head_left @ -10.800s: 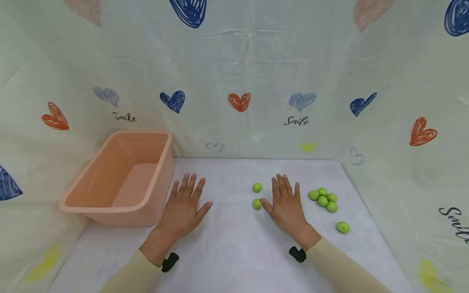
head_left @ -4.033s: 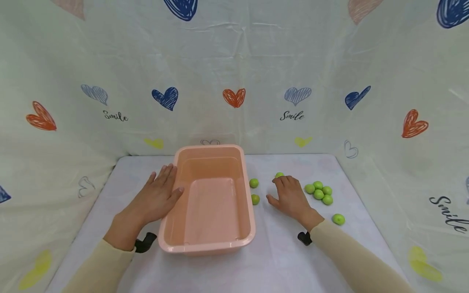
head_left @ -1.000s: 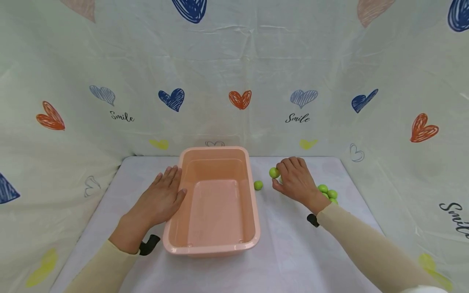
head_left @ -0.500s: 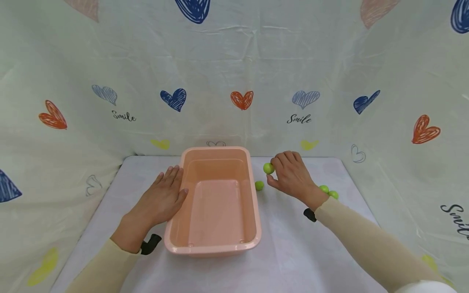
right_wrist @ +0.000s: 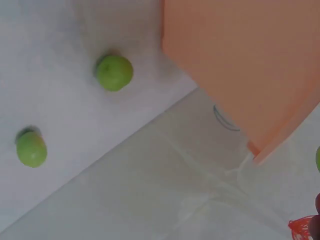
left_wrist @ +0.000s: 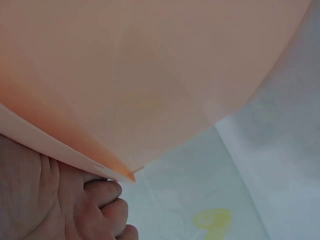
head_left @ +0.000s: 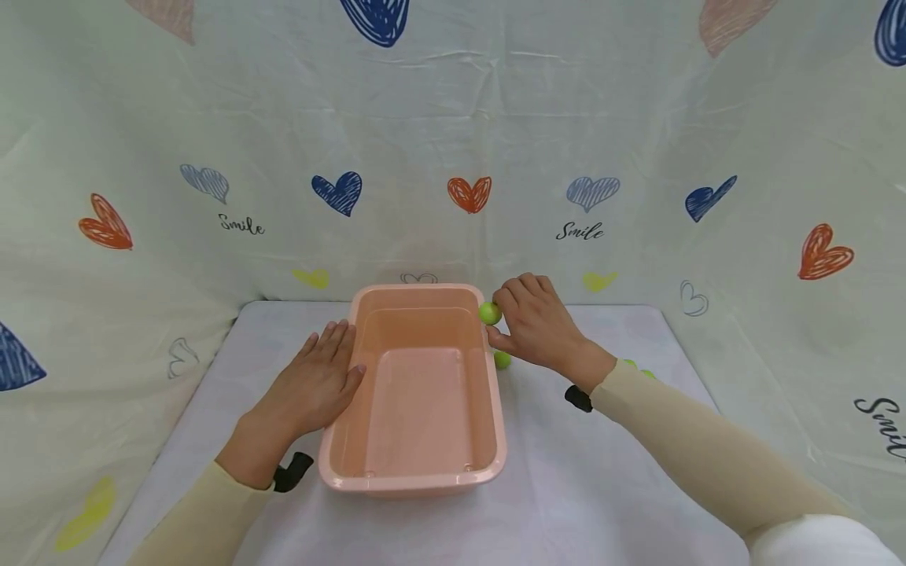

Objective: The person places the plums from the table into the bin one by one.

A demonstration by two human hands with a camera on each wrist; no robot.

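A pink plastic basin (head_left: 418, 409) stands mid-table, with nothing visible inside it. Along its left rim rests my left hand (head_left: 311, 381), fingers straight and thumb lying over the edge; the left wrist view has the fingers (left_wrist: 105, 215) right at the rim. My right hand (head_left: 534, 326) pinches a small round green fruit (head_left: 490, 313) between thumb and fingers, raised at the basin's far right rim. Only a sliver of this fruit (right_wrist: 318, 159) shows in the right wrist view. Another green fruit (head_left: 502, 360) lies beside the basin's right wall.
More green fruits (head_left: 630, 362) peek out behind the right sleeve, which hides the others. The right wrist view has two fruits apart on the white tabletop (right_wrist: 60, 90). A cloth backdrop (head_left: 637, 118) printed with hearts rises behind the table and at both sides.
The basin has come from the left to mid-table, with the left hand now at its rim. The right hand has picked up a green fruit and carried it left to the basin's right rim.
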